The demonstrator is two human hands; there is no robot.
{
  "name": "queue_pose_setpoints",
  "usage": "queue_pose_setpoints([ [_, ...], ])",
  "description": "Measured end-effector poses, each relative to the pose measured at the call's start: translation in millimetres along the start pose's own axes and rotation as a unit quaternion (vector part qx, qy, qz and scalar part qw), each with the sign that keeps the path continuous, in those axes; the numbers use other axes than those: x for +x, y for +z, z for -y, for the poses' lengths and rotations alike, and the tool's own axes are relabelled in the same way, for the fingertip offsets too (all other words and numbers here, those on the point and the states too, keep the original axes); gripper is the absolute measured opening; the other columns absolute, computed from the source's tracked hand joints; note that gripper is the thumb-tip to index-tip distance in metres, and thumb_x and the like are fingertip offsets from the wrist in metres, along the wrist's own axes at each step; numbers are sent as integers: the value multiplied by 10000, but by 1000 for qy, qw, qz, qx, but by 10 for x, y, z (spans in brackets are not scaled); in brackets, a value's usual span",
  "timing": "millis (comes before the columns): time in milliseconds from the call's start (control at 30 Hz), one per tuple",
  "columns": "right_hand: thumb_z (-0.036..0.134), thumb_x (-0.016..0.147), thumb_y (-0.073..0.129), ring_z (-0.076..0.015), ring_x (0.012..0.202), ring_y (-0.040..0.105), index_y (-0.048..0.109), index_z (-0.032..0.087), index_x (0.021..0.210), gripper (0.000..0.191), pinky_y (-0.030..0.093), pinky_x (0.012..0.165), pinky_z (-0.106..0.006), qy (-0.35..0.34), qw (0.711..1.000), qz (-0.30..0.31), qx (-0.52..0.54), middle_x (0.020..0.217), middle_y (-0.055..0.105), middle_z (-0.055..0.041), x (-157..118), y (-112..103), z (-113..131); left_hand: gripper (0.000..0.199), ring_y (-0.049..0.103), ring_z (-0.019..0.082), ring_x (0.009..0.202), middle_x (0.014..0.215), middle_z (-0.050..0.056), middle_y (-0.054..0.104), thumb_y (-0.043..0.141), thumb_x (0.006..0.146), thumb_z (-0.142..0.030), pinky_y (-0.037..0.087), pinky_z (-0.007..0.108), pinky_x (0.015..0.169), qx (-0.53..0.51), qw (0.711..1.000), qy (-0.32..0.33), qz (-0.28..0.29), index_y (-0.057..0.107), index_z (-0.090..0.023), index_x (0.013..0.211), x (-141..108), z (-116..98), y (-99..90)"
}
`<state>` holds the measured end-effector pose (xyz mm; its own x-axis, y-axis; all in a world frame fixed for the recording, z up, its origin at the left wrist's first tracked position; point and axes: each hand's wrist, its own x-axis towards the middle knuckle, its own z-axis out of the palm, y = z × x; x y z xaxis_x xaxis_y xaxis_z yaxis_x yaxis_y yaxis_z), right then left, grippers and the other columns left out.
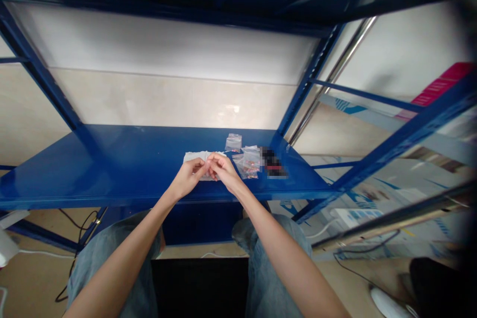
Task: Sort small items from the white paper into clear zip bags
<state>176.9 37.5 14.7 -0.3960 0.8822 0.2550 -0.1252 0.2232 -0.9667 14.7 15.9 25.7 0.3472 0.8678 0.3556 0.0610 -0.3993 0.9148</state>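
Left hand (187, 177) and right hand (223, 171) meet above a blue steel shelf (112, 169)

The hands are together, fingertips pinched over a white sheet (194, 157) lying on the shelf; whatever they may hold is too small to tell. Small clear zip bags (233, 143) lie just to the right, beside a blurred dark object (274, 163). Shelf uprights rise behind.

glossy blue painted metal shelf (126, 169); clear plastic bags (233, 143); matt white paper (193, 157)
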Motion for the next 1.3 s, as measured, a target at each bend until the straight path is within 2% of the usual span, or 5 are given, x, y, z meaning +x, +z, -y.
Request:
queue_pose_setpoints([
  [467,591,891,599,-128,470,479,516,252,854,351,330,411,-223,-9,997,5,-77,581,504,55,-59,3,40,317,629,176,699,750,38,701,515,951,-361,468,271,700,72,996,29,42,652,-168,741,9,-13,-57],
  [633,529,965,488,-147,506,500,480,259,870,286,351,471,-244,-26,992,17,-122,603,513,43,-67,28,52,308,498,142,557,601,3,604,528,916,-311,350,241,579,188,981,41,-34,614,-180,650,-18,37,-30],
  [900,181,857,500,-140,584,469,443,235,777,112,333,580,-259,-111,936,-58,-329,651,480,46,-106,1,176,233,463,137,539,591,3,587,558,839,-226,245,262,565,422,889,20,-179,582,-188,610,-71,-55,33],
  [1100,226,829,559,-153,655,565,478,245,939,138,436,639,-265,-124,959,-65,-245,759,564,35,-170,-29,147,254,497,130,543,613,7,616,515,889,-250,276,256,574,428,893,47,-127,581,-190,651,-118,-140,146],
  [1300,161,763,570,-143,604,536,514,254,1009,269,426,579,-238,-125,964,-117,-205,681,531,60,-167,-119,148,250,514,133,551,591,9,607,553,868,-262,289,254,570,427,885,51,-179,573,-189,630,-139,-166,206],
])
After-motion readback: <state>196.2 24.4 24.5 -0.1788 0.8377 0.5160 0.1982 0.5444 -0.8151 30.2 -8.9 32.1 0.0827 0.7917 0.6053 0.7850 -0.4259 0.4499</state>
